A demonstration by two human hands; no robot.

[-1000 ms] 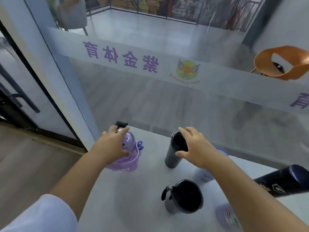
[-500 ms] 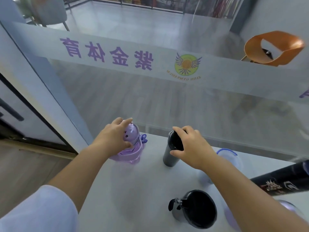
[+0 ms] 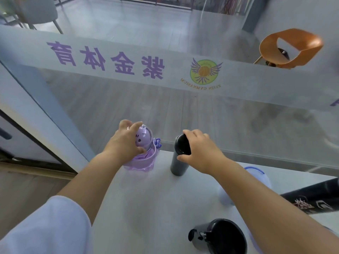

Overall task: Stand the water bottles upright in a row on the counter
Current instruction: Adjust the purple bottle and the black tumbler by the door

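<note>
A purple bottle (image 3: 145, 158) with a clear domed lid stands upright at the far left corner of the white counter (image 3: 146, 208). My left hand (image 3: 124, 143) grips its lid. To its right stands a slim black bottle (image 3: 178, 162), with my right hand (image 3: 200, 151) closed around its top. A wide black bottle (image 3: 218, 237) with a flip lid stands near the front. A pale blue bottle (image 3: 256, 178) is partly hidden behind my right forearm. At the right edge, a dark printed bottle (image 3: 315, 197) lies on its side.
A glass wall (image 3: 165, 107) with a frosted band and purple lettering rises right behind the counter's far edge. The counter's left edge drops to a wooden floor (image 3: 27, 189). An orange chair (image 3: 289, 48) stands beyond the glass.
Both hands have stayed on the tops of their bottles. The view has shifted, so the bottles now appear farther up the counter near the glass.
</note>
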